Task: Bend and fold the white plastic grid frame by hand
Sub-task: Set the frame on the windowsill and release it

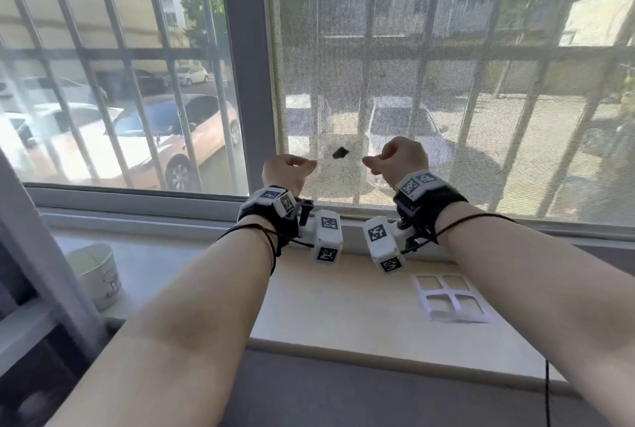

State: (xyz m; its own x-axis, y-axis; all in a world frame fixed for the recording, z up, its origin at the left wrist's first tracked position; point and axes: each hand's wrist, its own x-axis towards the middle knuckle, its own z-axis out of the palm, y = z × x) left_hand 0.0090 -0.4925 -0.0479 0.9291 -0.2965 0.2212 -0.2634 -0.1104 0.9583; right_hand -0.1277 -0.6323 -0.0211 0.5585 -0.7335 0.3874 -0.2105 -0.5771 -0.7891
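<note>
Both my hands, left (287, 170) and right (400, 158), hover loosely curled and empty at the window screen (446, 83), leaving the white grid frame (450, 297) flat on the sill (343, 306), untouched.

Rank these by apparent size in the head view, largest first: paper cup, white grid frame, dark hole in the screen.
1. White grid frame
2. Paper cup; close to the frame, partly hidden, so unsure
3. Dark hole, clearly smallest

White grid frame (450, 298); black-and-white checkered wrist markers (328, 236); beige sill (343, 306).
</note>
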